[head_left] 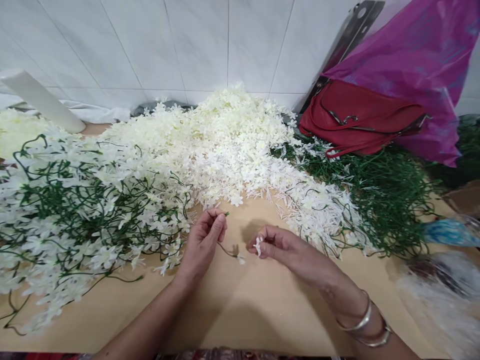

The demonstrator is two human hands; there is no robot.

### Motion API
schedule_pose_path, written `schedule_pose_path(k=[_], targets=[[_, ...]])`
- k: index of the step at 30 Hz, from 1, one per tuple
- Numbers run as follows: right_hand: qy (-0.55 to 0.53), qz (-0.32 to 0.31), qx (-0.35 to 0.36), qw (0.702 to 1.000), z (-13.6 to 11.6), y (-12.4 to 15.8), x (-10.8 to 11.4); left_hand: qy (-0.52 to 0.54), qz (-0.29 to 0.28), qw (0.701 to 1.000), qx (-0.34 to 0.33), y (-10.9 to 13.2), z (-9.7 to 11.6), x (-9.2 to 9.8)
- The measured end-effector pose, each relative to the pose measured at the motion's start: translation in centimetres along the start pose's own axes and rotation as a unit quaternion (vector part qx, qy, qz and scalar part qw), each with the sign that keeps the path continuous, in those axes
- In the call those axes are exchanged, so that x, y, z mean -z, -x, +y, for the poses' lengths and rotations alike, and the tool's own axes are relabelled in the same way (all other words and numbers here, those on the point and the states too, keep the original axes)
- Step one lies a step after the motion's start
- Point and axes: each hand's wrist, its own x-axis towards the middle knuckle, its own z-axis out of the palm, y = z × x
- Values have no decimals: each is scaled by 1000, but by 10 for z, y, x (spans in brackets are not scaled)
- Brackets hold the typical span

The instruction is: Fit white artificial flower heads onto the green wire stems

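My left hand [205,240] is closed in a pinch on a thin green stem [226,250] with a small white flower at its tip. My right hand [279,246] pinches a small white flower piece [258,245] just to the right of that tip. Both hands hover over the tan tabletop [240,300]. Behind them lies a big heap of loose cream flower heads [225,145]. To the left is a tangle of green stems carrying white flowers [75,210].
Bare green stems [386,195] and white stamen pieces [318,200] lie to the right. A red handbag [360,120] and a purple plastic bag [416,60] lean against the tiled wall. A white roll [41,100] rests at the back left. Clear plastic bags [446,285] sit at the right edge.
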Motion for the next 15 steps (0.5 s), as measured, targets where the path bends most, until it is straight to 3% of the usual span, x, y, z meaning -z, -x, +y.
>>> schedule_pose_path(k=[2, 5, 6, 12, 15], targets=[[-6, 56, -3, 998, 7, -3, 9, 5, -14, 1000, 12, 0, -3, -1], [22, 234, 83, 968, 9, -14, 24, 6, -28, 999, 30, -2, -7, -5], [24, 254, 101, 962, 8, -17, 25, 7, -31, 999, 34, -2, -8, -6], [18, 110, 79, 991, -3, -25, -3, 5, -38, 999, 25, -2, -11, -6], [5, 87, 70, 994, -1, -26, -12, -2, -50, 999, 16, 1, -11, -6]])
